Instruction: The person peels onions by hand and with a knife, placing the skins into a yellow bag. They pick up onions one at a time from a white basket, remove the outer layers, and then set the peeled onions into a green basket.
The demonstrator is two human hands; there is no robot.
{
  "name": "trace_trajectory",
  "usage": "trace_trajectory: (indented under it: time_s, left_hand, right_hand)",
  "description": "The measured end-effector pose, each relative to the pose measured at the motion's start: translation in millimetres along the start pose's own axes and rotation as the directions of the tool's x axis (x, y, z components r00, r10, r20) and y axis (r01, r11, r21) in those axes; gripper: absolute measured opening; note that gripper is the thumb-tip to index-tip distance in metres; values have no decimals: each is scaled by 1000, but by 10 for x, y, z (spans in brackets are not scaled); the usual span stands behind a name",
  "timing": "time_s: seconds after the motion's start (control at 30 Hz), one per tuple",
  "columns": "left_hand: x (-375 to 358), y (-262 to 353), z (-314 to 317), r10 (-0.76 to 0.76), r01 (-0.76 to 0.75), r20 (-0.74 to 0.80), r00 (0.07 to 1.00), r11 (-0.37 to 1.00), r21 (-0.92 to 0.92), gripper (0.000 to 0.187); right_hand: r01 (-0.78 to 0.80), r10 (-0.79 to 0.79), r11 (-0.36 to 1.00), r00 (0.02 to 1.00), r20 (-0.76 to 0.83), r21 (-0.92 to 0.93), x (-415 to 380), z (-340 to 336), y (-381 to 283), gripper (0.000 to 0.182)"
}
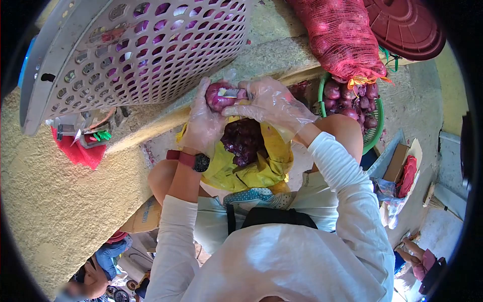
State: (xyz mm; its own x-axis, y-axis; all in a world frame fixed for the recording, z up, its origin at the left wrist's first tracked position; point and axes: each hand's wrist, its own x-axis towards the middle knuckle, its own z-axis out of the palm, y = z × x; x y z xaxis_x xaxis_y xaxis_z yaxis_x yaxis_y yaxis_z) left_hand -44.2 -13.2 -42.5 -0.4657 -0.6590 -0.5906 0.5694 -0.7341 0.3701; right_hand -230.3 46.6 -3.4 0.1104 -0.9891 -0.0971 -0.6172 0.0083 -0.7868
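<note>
My left hand, in a clear plastic glove, is closed around a red onion. A pale cut patch shows on the onion's upper side. My right hand, gloved the same way, grips a small knife; its short blade lies against the onion, and its handle is mostly hidden in the fingers. The right thumb reaches toward the onion's lower side. Below both hands, between my knees, stands an open yellow bag with dark purple onion skins in it.
A grey perforated basket with purple contents stands on the ledge at upper left. A red mesh sack of onions lies above a green basket of red onions. A dark red lid is at upper right. Other people are in the lower corners.
</note>
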Motion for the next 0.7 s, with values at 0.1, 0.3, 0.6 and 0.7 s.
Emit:
trace_trajectory:
  time_s: [0.1,0.3,0.6,0.7]
  left_hand:
    - [-23,-19,86,15,-14,-39,999,1000,14,43]
    - [-40,-27,105,33,-32,-30,999,998,60,41]
    - [-18,-45,94,71,-70,-20,997,997,32,39]
    - [-23,-34,71,27,-27,-14,1000,1000,13,39]
  right_hand:
    - [-32,32,999,999,16,8,19,-20,-10,57]
    - [-90,90,996,995,52,-11,28,1,-11,58]
    - [-126,128,991,990,65,-34,53,124,60,66]
    - [-62,68,991,997,44,-118,53,165,118,66]
